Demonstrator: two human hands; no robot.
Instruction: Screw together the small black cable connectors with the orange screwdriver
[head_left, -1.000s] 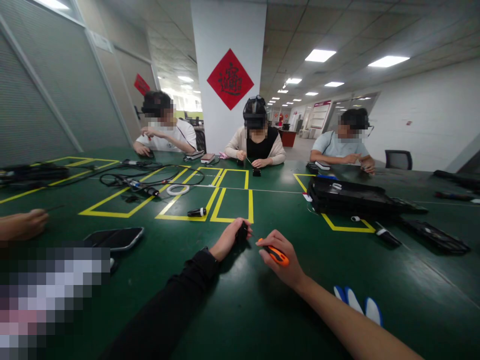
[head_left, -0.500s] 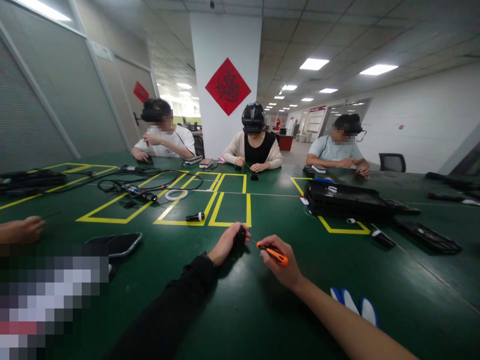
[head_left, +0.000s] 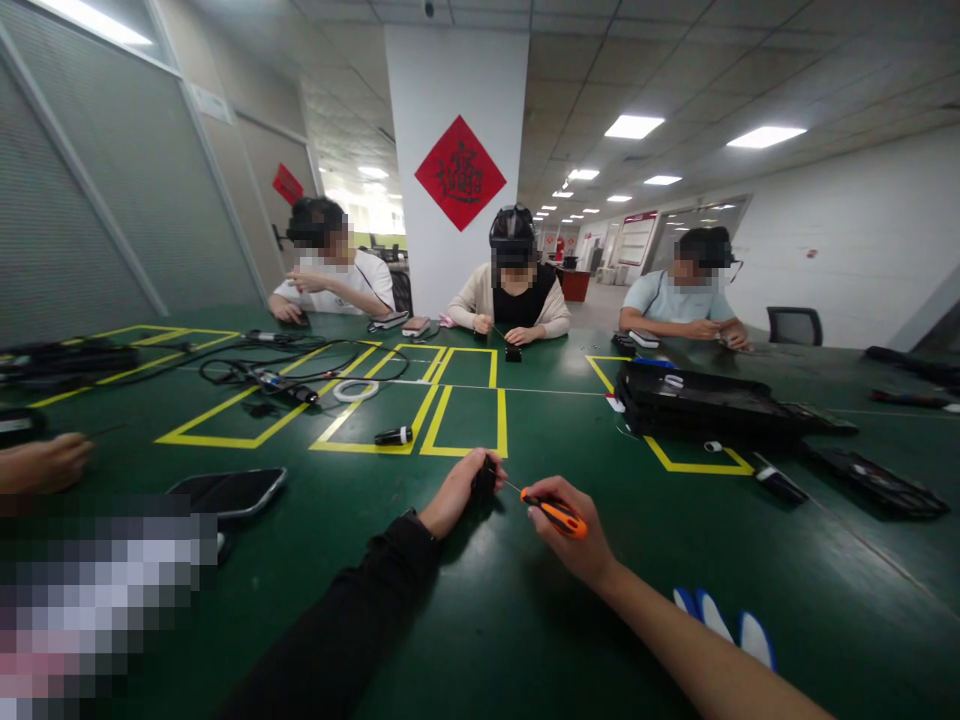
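My left hand (head_left: 459,494) is closed around a small black block-like part (head_left: 487,478), just above the green table; the fingers and shadow hide much of it. In my right hand (head_left: 571,520) is an orange and black screwdriver (head_left: 559,514), gripped by its handle. Its thin shaft points left toward the black part. Whether the tip touches the part is too small to tell. A blue and white glove (head_left: 720,622) lies beside my right forearm, partly covered by it.
A phone (head_left: 229,492) lies at left near another person's hand (head_left: 49,463). Beyond are yellow tape outlines, a black cylinder (head_left: 394,436), cables (head_left: 274,378) and a white coil (head_left: 355,391). Black trays (head_left: 694,400) are stacked at right. Three people with headsets sit across the table (head_left: 540,400).
The view has shifted slightly, so the scene sits a little further right. My left hand still holds the black part, and the screwdriver still points at it from the right.
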